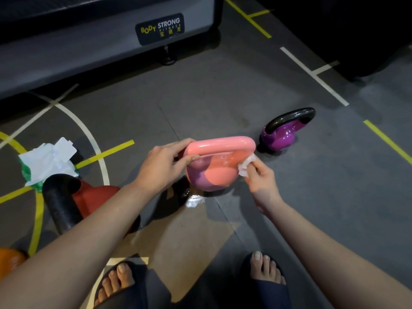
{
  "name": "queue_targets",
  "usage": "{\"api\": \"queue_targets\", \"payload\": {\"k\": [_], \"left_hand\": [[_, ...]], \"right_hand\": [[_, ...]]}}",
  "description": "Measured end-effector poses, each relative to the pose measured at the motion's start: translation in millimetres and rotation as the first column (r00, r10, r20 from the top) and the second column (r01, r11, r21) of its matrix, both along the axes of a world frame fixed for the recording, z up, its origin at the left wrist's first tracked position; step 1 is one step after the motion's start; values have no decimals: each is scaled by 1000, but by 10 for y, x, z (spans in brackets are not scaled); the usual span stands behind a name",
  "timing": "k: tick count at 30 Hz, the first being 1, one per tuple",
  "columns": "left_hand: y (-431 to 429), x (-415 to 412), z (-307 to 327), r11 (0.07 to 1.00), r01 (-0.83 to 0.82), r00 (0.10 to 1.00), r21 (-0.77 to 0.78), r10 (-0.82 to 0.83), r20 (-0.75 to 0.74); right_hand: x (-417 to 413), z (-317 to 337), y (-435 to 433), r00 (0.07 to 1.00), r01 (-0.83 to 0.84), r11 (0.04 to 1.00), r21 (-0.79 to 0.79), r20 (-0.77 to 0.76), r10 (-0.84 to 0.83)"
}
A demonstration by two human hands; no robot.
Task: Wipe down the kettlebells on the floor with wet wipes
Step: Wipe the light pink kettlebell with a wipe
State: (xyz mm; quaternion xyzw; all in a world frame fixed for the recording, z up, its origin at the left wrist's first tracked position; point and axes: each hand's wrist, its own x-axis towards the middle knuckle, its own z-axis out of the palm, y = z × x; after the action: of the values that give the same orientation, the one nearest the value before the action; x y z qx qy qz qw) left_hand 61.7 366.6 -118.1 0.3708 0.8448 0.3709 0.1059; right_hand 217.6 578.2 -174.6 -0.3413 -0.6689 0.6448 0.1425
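A pink kettlebell (214,168) stands on the grey floor in the middle of the view. My left hand (162,166) grips the left end of its handle. My right hand (259,175) pinches a crumpled white wet wipe (246,166) and presses it against the bell's right side, just under the handle. A purple kettlebell (281,136) with a black handle stands further off to the right. A red kettlebell (93,199) with a thick black handle sits near my left forearm, partly hidden by it.
An open wet-wipe pack (48,162), white and green, lies on the floor at the left. An orange object (11,262) shows at the left edge. A grey machine base (89,47) labelled Body Strong runs along the back. My sandalled feet (120,284) are at the bottom.
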Motion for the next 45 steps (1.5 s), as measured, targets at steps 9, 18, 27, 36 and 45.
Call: {"api": "queue_targets", "payload": {"k": [9,18,27,36,45], "left_hand": [[2,-9,-32,1000,5,1000,7,-5,-17],[1,-14,-40,1000,-1,1000,-8,0,-26],[2,7,-22,1000,1,999,-12,-2,-52],[8,-43,54,998,36,999,-51,-37,-16],[80,-26,100,992,60,998,-108,-63,-17]], "right_hand": [[-56,434,-19,979,84,979,183,-199,-47],[-94,224,35,993,-39,937,347,114,-1],[-28,343,-22,994,-28,983,183,-102,47],[193,518,-199,963,248,932,263,-173,-208],[313,354,-289,940,59,58,997,-75,333]]}}
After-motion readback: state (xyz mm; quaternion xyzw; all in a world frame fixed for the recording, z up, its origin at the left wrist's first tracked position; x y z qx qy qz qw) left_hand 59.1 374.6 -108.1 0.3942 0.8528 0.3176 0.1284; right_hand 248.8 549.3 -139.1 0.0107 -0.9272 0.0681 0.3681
